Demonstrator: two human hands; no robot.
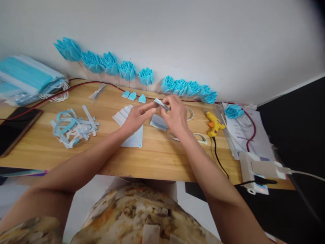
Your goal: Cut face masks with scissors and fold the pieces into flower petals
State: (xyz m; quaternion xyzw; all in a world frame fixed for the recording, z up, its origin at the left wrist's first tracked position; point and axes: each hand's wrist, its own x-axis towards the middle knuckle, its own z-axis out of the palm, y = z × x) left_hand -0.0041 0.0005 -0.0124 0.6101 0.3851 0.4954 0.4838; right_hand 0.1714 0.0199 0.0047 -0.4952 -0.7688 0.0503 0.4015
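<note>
Over the middle of the desk, a small folded piece of blue-and-white mask fabric (160,102) is held between my hands. My right hand (175,114) is closed round it, with the fingers curled. From the left, my left hand (138,118) reaches its fingertips to the piece's near end, thumb just below. Beneath the hands lies a cut rectangle of mask fabric (158,122). Pleated mask sheets (133,137) lie partly under my left wrist. Small pointed blue petals (132,96) lie in a row beyond. White-handled scissors (200,138) are partly hidden by my right forearm.
Blue fabric flowers (127,70) line the wall. Cut strips (73,127), a phone (19,128) and a stack of masks (30,76) are on the left. Right are a yellow glue gun (214,124), its cord, a roll of tape (190,113), papers (250,135) and a power strip (250,169).
</note>
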